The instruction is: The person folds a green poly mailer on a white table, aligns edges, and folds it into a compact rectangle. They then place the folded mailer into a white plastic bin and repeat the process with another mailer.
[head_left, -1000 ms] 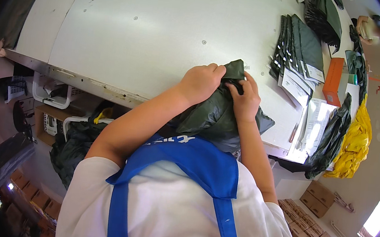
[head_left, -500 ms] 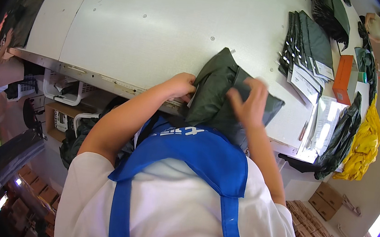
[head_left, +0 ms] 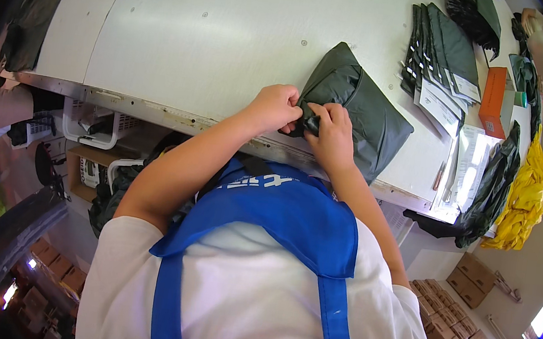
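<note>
A dark green plastic mailing bag [head_left: 364, 110], plump with its contents, lies at the near edge of the white table. My left hand [head_left: 278, 108] pinches the bag's left corner between its fingertips. Close beside it, my right hand [head_left: 333, 133] is closed on a bunched fold of the same bag. The two hands almost touch at that corner. What the bag contains is hidden.
A fanned stack of dark labelled mailing bags [head_left: 438, 61] lies on the table [head_left: 185, 48] to the right, near an orange box [head_left: 494, 100]. Yellow plastic [head_left: 521, 196] hangs past the right end. A white basket [head_left: 94, 126] sits under the table's edge.
My right hand has come down and left from over the bag to its left corner, where it now grips a fold. The bag has turned and shifted slightly right.
</note>
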A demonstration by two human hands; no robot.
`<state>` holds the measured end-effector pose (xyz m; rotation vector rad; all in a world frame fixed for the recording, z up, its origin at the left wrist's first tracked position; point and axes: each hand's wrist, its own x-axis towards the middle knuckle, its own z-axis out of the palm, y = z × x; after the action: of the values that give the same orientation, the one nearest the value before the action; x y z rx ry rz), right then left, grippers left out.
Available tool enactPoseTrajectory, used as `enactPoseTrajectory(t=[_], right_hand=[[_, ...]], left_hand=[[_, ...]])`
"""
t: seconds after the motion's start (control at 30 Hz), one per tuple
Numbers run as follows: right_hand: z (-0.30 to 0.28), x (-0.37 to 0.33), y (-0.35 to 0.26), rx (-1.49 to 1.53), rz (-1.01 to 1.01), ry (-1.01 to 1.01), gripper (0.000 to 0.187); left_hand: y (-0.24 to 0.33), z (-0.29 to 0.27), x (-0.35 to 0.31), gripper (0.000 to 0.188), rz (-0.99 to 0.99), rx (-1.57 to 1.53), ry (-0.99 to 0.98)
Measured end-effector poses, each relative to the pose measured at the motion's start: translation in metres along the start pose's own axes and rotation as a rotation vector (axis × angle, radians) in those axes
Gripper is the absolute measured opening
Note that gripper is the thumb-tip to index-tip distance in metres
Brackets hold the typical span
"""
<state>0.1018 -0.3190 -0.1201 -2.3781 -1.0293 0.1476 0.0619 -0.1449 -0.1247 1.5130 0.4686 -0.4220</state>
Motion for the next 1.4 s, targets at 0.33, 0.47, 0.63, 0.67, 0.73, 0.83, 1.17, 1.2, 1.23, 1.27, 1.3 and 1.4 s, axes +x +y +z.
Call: enactPoseTrajectory(t=[0.33,0.47,0.63,0.67,0.73,0.83,1.17,1.2,1.23,1.27,1.3,1.4], right_hand=[[-0.022,0.023,0.014,0.605,0.367,-0.378,0.028],[-0.003,0.023,0.007,0.046,0.118,-0.317,0.022],[0.014,0.029,0.001,-0.124,0.001,-0.366,0.024],[0.009,0.03,0.012,0.019,-0.047,-0.377,0.024],[-0.009,0.039,0.013,0.089,0.035,-0.36,0.043],[-0.005,0.032,-0.01,-0.317,-0.025,-0.099,0.075],[0.006,0.036,0.004,-0.381,-0.012,-0.297,0.103],[0.008,0.034,0.006,-0.415,-0.011,-0.342,0.103],[0.011,0.033,0.008,-0.449,-0.008,-0.388,0.102],[0.015,0.034,0.01,-0.479,-0.005,-0.431,0.101],[0.022,0.036,0.017,-0.466,-0.039,-0.409,0.094],[0.024,0.037,0.031,-0.274,-0.021,-0.412,0.088]], left_hand=[[-0.01,0.004,-0.007,0.008,0.055,-0.059,0.039],[0.003,-0.001,-0.017,0.01,0.1,0.067,0.009],[-0.001,0.001,-0.011,0.011,0.102,0.151,0.043],[-0.003,-0.001,-0.009,0.011,0.105,0.172,0.056],[-0.009,-0.002,-0.005,0.012,0.163,0.243,0.116],[-0.013,-0.002,0.0,0.018,0.261,0.395,0.16],[-0.005,0.009,0.038,0.015,0.387,0.543,0.449],[-0.001,0.009,0.036,0.014,0.403,0.517,0.416],[0.006,0.012,0.035,0.013,0.466,0.552,0.346],[0.01,0.019,0.031,0.011,0.509,0.609,0.292],[0.005,0.022,0.041,0.012,0.496,0.689,0.243],[0.003,0.026,0.054,0.014,0.444,0.724,0.186]])
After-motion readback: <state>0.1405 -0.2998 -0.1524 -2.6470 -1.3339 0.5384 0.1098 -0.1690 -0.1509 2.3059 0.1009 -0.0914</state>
